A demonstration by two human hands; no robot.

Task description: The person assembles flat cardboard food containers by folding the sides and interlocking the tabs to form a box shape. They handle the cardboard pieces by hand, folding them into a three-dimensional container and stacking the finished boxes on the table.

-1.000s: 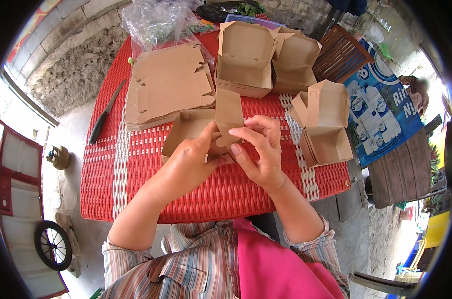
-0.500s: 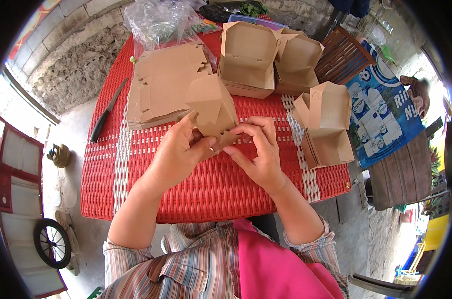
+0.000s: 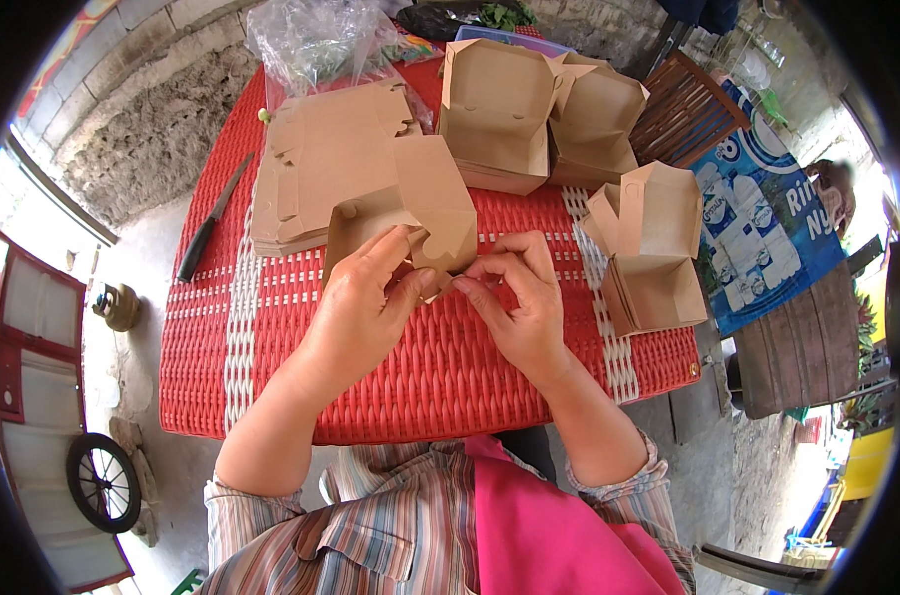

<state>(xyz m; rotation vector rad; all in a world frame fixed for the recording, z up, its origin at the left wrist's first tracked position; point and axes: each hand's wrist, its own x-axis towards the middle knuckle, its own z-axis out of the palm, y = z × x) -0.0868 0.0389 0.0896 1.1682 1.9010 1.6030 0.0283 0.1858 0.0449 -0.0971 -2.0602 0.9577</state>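
A partly folded brown cardboard box is held over the front half of the red woven table. My left hand grips its near left side, thumb and fingers closed on the card near a notched flap. At its near right corner my right hand pinches the edge of the card between thumb and forefinger. The fingers partly hide the tabs at that corner. Just behind the box lies a stack of flat cardboard box blanks.
Open folded boxes stand at the back, one pair side by side, and others on the right edge. A black-handled knife lies on the left. Clear plastic bags sit at the far edge. A slatted wooden chair stands beyond.
The box in my hands has turned and opened out, its left wall now showing beyond my left hand. Both hands stay in nearly the same place, still gripping the card.
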